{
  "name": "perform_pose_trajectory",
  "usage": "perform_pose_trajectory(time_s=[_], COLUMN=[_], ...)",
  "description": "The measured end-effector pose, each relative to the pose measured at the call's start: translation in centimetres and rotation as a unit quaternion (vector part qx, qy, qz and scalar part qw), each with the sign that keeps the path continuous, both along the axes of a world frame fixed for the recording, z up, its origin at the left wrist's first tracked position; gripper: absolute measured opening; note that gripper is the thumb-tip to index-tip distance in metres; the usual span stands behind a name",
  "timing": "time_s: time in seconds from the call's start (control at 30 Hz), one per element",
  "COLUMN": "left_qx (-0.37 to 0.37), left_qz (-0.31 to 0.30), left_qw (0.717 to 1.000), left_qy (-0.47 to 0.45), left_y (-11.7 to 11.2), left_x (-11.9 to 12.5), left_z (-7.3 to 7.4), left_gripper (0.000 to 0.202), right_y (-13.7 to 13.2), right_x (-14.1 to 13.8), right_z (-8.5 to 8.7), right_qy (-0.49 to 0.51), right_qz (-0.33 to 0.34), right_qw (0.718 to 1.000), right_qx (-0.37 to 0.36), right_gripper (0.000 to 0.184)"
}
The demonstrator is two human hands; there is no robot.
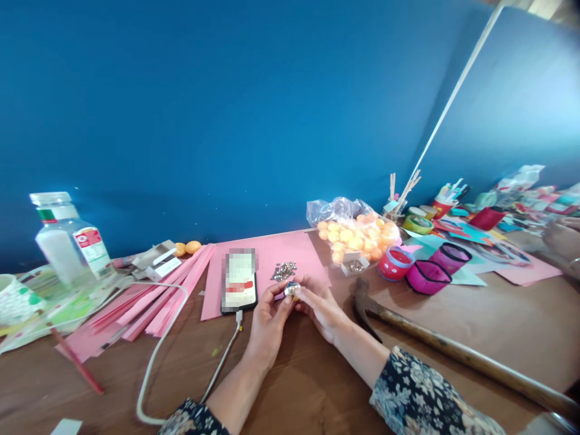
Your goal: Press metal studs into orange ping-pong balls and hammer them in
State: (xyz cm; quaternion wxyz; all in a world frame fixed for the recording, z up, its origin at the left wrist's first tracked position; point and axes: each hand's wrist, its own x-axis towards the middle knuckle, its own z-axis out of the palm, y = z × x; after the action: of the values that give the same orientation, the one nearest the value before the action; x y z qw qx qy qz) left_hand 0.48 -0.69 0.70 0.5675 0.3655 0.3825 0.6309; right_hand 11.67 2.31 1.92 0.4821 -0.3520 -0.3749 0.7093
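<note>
Both of my hands meet over the brown table near the pink paper sheet (272, 254). My left hand (268, 320) and my right hand (321, 307) pinch a small shiny metal piece (290, 289) between their fingertips. Just beyond it a small heap of silver metal bits (284, 270) lies on the pink sheet. A phone (239, 281) lies face up to the left of my hands, with a white cable (158, 350) plugged into its near end.
A hammer (435, 341) lies to my right. Behind it are a bag of orange balls (356, 232), red and magenta cups (428, 277), and craft clutter. A plastic bottle (70, 238) and pink paper strips (149, 296) sit left. Another person's hand (564, 238) shows at far right.
</note>
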Motion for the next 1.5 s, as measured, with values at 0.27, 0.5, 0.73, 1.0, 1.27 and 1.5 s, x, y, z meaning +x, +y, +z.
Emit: perform_pose_trajectory(time_s=[0.27,0.5,0.73,1.0,1.27,1.5], left_qx=[-0.032,-0.034,-0.039,-0.035,-0.036,-0.024], left_qz=[-0.016,-0.036,-0.044,-0.03,-0.051,-0.043], left_qw=[0.996,0.994,0.991,0.995,0.998,0.999], left_qy=[-0.077,-0.101,-0.117,-0.091,-0.003,0.01], left_y=[0.0,0.1,0.1,0.1,-0.3,-0.7], left_x=[-0.2,-0.2,-0.3,-0.1,-0.1,0.1], left_z=[0.1,0.2,0.2,0.5,0.7,1.4], left_gripper=[0.036,0.035,0.033,0.031,0.031,0.03], right_y=[0.1,0.1,0.2,0.0,3.4,7.9], right_x=[0.1,0.0,0.1,0.1,0.8,-1.0], right_z=[0.0,-0.4,-0.3,0.1,2.1,1.6], right_qy=[0.012,0.008,0.017,-0.07,-0.294,-0.582], right_qz=[0.005,-0.002,0.0,-0.004,-0.116,-0.042], right_qw=[1.0,1.0,1.0,0.995,0.938,0.759], right_qx=[-0.009,0.002,-0.011,0.065,0.143,0.29], right_gripper=[0.022,0.024,0.024,0.025,0.021,0.017])
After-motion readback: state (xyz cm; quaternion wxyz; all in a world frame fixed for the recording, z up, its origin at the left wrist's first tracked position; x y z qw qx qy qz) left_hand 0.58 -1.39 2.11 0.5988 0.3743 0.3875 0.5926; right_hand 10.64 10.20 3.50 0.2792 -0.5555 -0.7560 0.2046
